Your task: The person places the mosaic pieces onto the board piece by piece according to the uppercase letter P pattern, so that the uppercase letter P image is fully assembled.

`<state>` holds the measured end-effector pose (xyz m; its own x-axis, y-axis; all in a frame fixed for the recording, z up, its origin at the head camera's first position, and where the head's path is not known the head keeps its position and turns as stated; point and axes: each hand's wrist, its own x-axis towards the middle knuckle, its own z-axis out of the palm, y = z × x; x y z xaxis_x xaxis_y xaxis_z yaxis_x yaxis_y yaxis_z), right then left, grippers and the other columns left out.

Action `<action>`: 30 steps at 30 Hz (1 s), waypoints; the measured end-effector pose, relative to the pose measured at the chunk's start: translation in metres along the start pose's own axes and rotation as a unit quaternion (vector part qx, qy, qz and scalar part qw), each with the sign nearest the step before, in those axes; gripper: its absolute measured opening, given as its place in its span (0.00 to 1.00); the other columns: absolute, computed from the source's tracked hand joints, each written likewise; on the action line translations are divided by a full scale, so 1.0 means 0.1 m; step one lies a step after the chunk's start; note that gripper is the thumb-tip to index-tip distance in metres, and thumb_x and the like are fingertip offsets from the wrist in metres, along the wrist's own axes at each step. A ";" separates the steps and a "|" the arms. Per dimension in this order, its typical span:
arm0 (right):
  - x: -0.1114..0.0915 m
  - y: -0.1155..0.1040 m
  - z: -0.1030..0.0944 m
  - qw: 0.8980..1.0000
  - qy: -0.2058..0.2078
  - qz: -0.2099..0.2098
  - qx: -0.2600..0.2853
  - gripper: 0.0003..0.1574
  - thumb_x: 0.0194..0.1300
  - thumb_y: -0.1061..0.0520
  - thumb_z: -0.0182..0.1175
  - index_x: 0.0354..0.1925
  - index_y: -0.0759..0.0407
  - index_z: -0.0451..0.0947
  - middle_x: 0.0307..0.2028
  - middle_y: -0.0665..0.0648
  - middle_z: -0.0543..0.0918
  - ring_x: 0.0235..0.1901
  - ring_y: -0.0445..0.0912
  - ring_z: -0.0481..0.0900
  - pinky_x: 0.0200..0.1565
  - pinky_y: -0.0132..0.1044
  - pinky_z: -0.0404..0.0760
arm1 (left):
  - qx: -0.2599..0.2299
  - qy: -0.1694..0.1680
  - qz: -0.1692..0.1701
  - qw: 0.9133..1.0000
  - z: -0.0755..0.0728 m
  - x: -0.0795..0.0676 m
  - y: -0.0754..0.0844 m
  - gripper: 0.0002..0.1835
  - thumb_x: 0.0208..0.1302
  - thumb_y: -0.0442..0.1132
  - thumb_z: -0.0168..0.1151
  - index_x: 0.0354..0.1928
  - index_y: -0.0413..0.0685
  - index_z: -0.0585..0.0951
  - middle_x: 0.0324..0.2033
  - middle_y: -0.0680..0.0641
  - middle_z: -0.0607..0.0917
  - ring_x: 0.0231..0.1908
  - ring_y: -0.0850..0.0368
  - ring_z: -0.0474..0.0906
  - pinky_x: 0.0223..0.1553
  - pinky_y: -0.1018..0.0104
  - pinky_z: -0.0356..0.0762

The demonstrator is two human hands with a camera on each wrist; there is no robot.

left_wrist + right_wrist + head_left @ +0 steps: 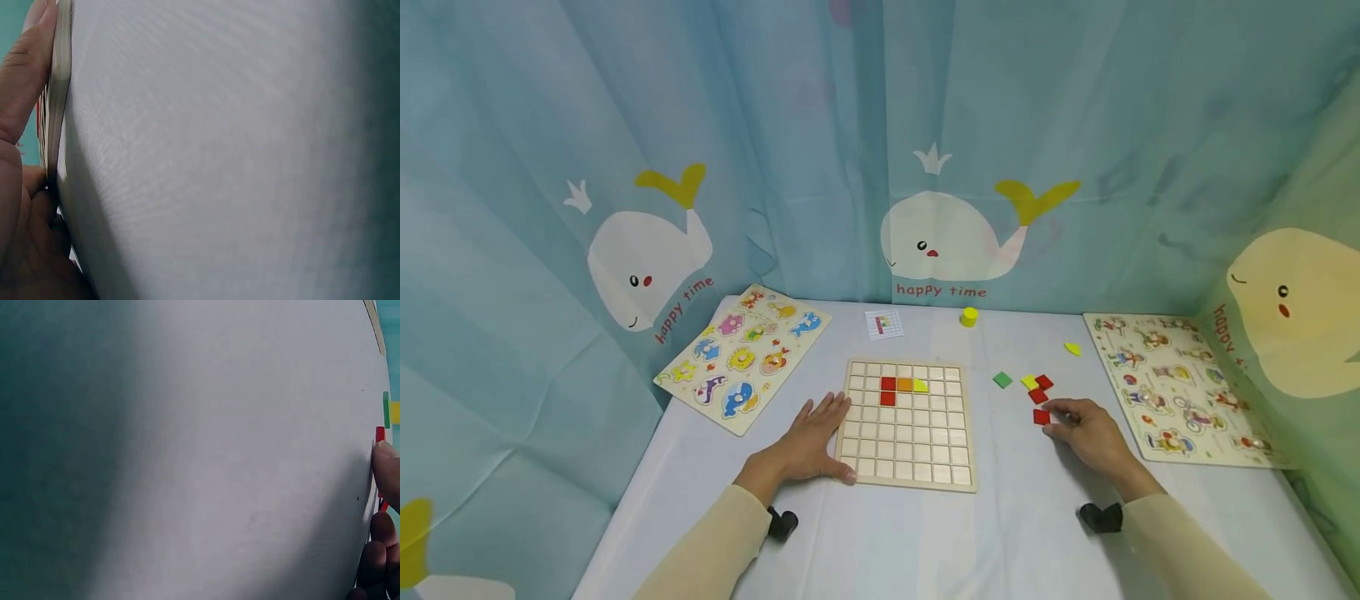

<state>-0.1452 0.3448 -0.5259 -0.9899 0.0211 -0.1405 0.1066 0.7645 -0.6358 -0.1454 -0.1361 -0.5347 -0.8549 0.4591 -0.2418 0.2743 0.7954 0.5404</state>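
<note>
My left hand (808,440) rests spread at the left edge of a wooden grid board (917,454), its thumb at the near left corner. In the left wrist view the thumb (28,69) lies along the board's edge (61,56). On the grid sit two red squares, an orange square (906,385) and a yellow rounded piece (920,386). Right of the board, my right hand (1093,437) pinches a red square tile (1041,417) between thumb and finger, low over the table. The right wrist view shows the thumb on that tile (380,434).
Beyond the right hand lie loose red tiles (1037,396), a yellow tile (1028,382), a green tile (1002,380) and a yellow curved piece (1072,349). A pattern card (883,325) and yellow cylinder (969,317) stand at the back. Picture puzzles (718,379) (1213,446) flank both sides.
</note>
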 end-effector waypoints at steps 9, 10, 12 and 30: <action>0.01 -0.01 0.02 1.000 0.007 -0.002 -0.013 0.23 0.68 0.59 0.69 0.58 0.70 0.82 0.60 0.76 0.75 0.56 0.68 0.75 0.60 0.67 0.76 | 0.000 -0.005 -0.004 1.000 0.01 -0.01 -0.02 0.73 0.45 0.67 0.82 0.85 0.46 0.50 0.85 0.47 0.47 0.85 0.50 0.36 0.85 0.48 0.29; 0.01 -0.01 0.02 1.000 0.011 -0.002 -0.018 0.23 0.69 0.59 0.69 0.58 0.70 0.82 0.60 0.75 0.76 0.56 0.67 0.75 0.60 0.66 0.77 | -0.002 -0.003 -0.002 1.000 0.01 -0.01 -0.02 0.73 0.45 0.66 0.82 0.85 0.45 0.51 0.85 0.47 0.48 0.85 0.49 0.37 0.85 0.48 0.30; 0.01 -0.01 0.01 1.000 0.015 -0.001 -0.023 0.24 0.70 0.58 0.68 0.59 0.69 0.81 0.60 0.75 0.76 0.55 0.67 0.76 0.57 0.65 0.78 | -0.002 -0.004 -0.001 1.000 0.01 -0.01 -0.02 0.72 0.46 0.66 0.82 0.85 0.45 0.50 0.85 0.47 0.48 0.85 0.49 0.36 0.85 0.48 0.29; 0.02 -0.06 -0.11 0.998 0.057 0.033 0.019 0.22 0.75 0.60 0.62 0.64 0.65 0.78 0.54 0.73 0.85 0.43 0.54 0.85 0.31 0.30 0.81 | 0.006 -0.005 0.001 1.000 -0.01 -0.01 0.01 0.72 0.47 0.66 0.82 0.85 0.45 0.50 0.85 0.46 0.48 0.85 0.49 0.37 0.85 0.48 0.30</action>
<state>-0.1490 0.3477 -0.5141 -0.9847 0.1457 -0.0961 0.1727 0.7347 -0.6561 -0.1452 -0.1363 -0.5334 -0.8502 0.4640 -0.2487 0.2811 0.7996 0.5307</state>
